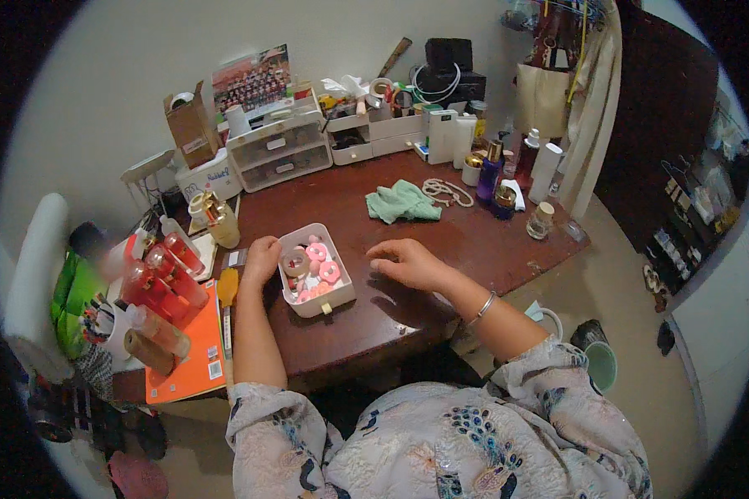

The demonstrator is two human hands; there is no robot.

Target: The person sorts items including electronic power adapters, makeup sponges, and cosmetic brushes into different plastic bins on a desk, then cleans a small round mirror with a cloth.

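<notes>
A small white drawer box with a pale yellow knob stands on the dark red wooden table. Inside it lie a roll of clear tape and several pink flower-shaped pieces. My left hand is at the box's left wall, fingers curled; whether they grip the wall is hidden. To the right of the box, my right hand hovers over the table with fingers bent and apart, holding nothing. A green cloth and a coiled white cord lie farther back.
Bottles of pink liquid and an orange book are at the left. Along the wall stand a clear-fronted drawer unit and a white organizer. Cosmetic bottles, one of them purple, and a glass jar stand at the right.
</notes>
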